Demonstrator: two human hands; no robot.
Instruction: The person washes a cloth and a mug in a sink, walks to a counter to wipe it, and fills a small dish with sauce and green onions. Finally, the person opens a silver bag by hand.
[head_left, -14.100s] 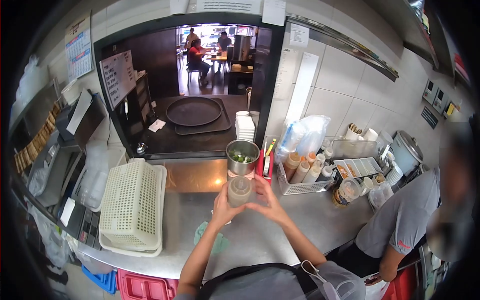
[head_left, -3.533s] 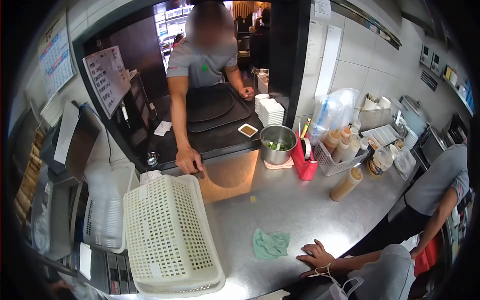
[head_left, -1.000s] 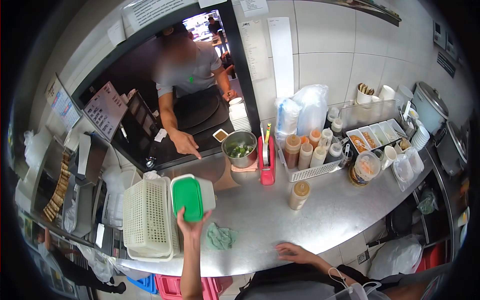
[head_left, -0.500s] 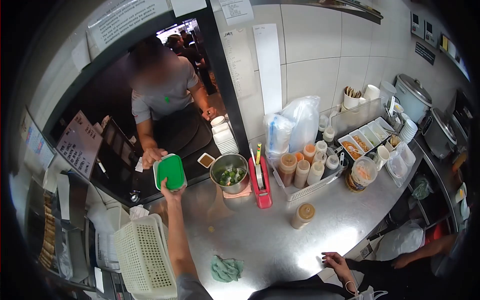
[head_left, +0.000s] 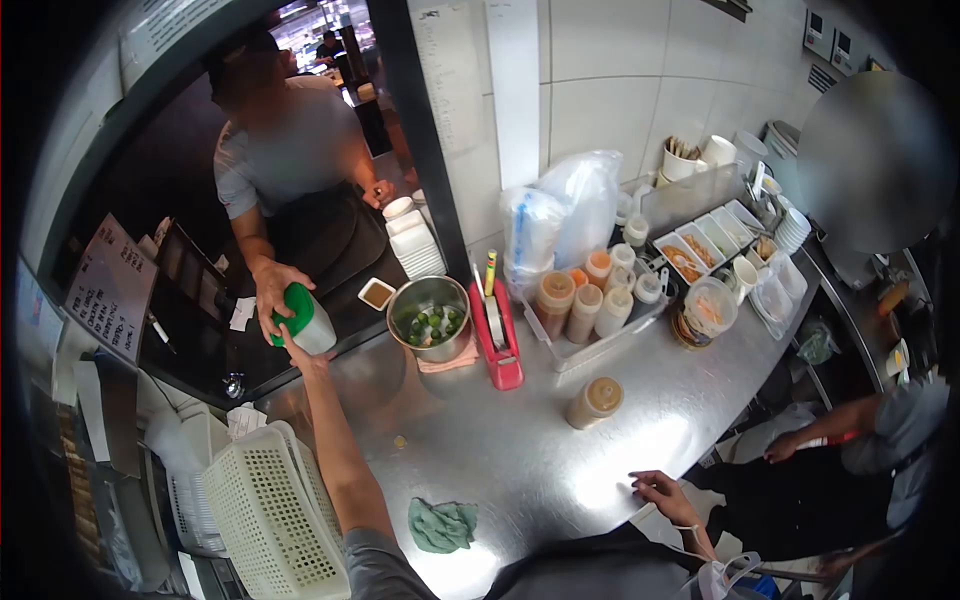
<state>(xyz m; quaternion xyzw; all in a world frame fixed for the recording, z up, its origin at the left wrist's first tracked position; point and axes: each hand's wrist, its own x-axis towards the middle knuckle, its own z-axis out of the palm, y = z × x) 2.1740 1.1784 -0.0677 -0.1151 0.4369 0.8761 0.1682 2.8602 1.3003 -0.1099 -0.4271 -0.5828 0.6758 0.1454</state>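
My left hand (head_left: 308, 358) stretches out to the serving window and holds the near side of a white plastic tub (head_left: 318, 335) with a green lid. Another person's hand (head_left: 280, 290) grips the same tub from the far side. The tub is tipped onto its side between the two hands. My right hand (head_left: 664, 497) hangs over the front edge of the steel counter (head_left: 500, 440), fingers loosely bent and apart, with nothing in it. A crumpled green cloth (head_left: 442, 525) lies on the counter between my arms.
A steel pot (head_left: 430, 318) with green pieces sits beside a red tape dispenser (head_left: 497, 340). A sauce bottle (head_left: 596, 402) stands alone, near a tray (head_left: 600, 350) of bottles. A white basket (head_left: 265, 510) is at left. A co-worker (head_left: 850, 450) stands at right.
The other person's hand has moved further over the tub's green lid. The tub has tilted from lid-up onto its side and my left fingers have shifted to its near edge. The view has turned slightly.
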